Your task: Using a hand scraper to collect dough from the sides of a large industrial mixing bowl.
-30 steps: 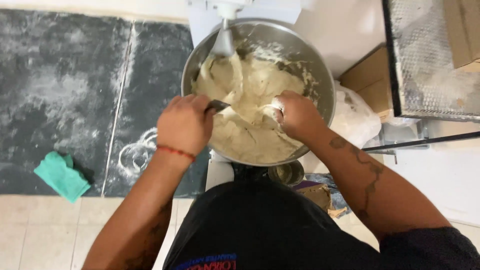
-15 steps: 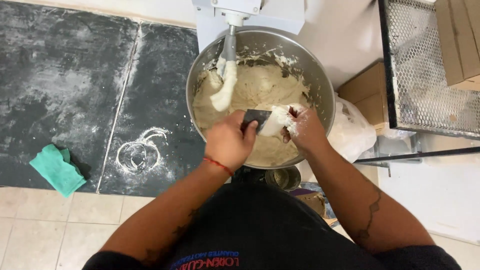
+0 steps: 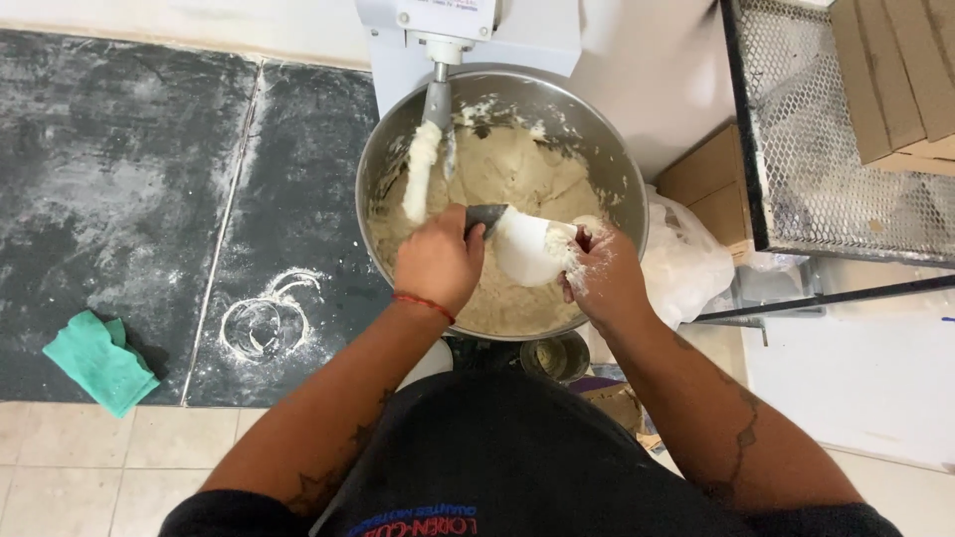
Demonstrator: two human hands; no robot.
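A large steel mixer bowl point(image 3: 607, 164) holds pale dough point(image 3: 517, 174), with the mixer's dough-coated hook point(image 3: 426, 164) hanging in at the back left. My left hand point(image 3: 438, 261) grips the dark handle of a scraper point(image 3: 522, 244) held over the bowl's near side; its blade is caked white with dough. My right hand point(image 3: 602, 273), dusted with flour and dough, touches the blade's right edge with its fingers closed on it.
The white mixer body point(image 3: 468, 30) stands behind the bowl. Dark floured mats point(image 3: 129, 179) lie at left with a teal cloth point(image 3: 97, 363). A wire-mesh rack point(image 3: 826, 139) with cardboard boxes point(image 3: 895, 70) stands at right, above a plastic bag point(image 3: 681, 264).
The view has tilted so the bowl sits lower in frame. My left hand lifted the scraper from the dough, and my right hand came onto its blade.
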